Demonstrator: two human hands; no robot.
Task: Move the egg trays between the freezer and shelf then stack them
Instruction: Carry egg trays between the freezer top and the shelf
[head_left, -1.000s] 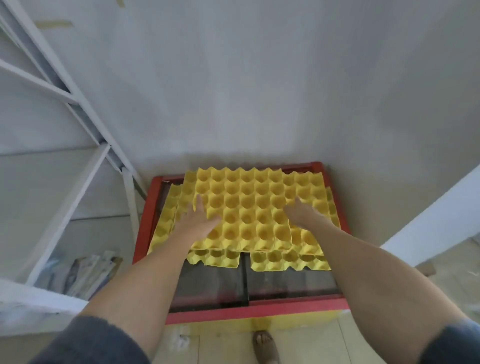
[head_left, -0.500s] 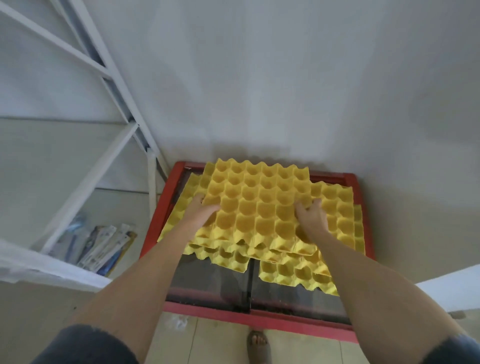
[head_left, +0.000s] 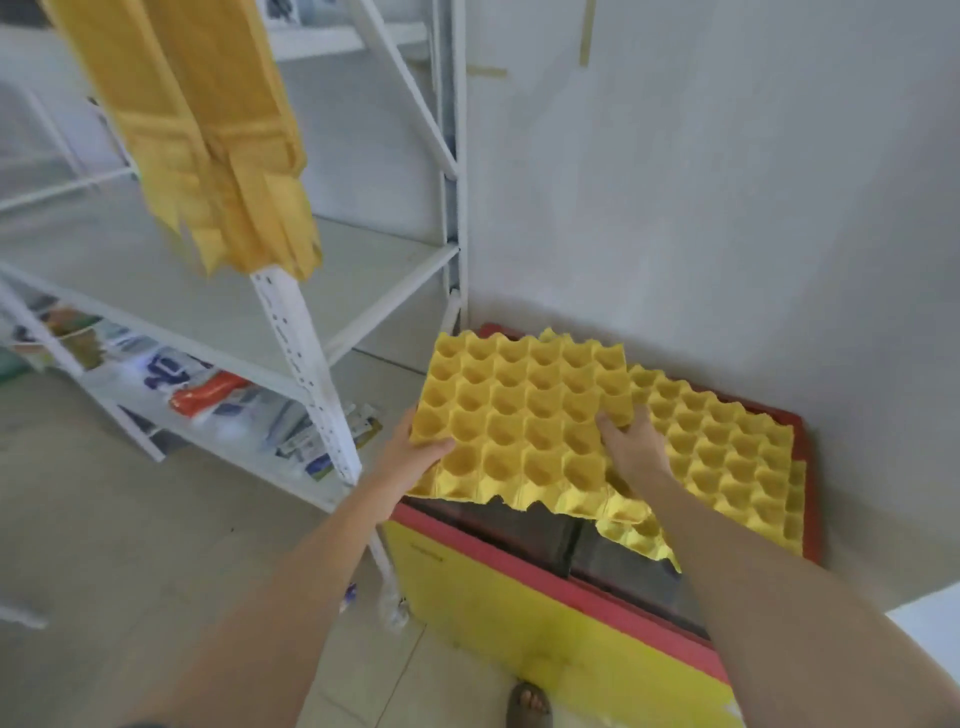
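Observation:
I hold a yellow egg tray (head_left: 519, 415) lifted above the left end of the freezer (head_left: 519, 603), a yellow chest with a red rim and dark sliding lids. My left hand (head_left: 410, 457) grips the tray's near left corner. My right hand (head_left: 631, 447) grips its right edge. More yellow egg trays (head_left: 727, 457) lie on the freezer's right side, partly under the lifted one. The white metal shelf (head_left: 332, 265) stands to the left. A tall stack of yellow egg trays (head_left: 208, 135) sits on an upper shelf, blurred.
A white perforated shelf post (head_left: 306, 374) rises just left of my left hand. Packets and boxes (head_left: 208, 395) fill the lower shelf. A white wall backs the freezer. My foot (head_left: 527, 706) is on the tiled floor by the freezer's front.
Both hands have closed on the top tray, lifted it off the pile and swung it left toward the shelf. My head has turned left, bringing the shelf into view.

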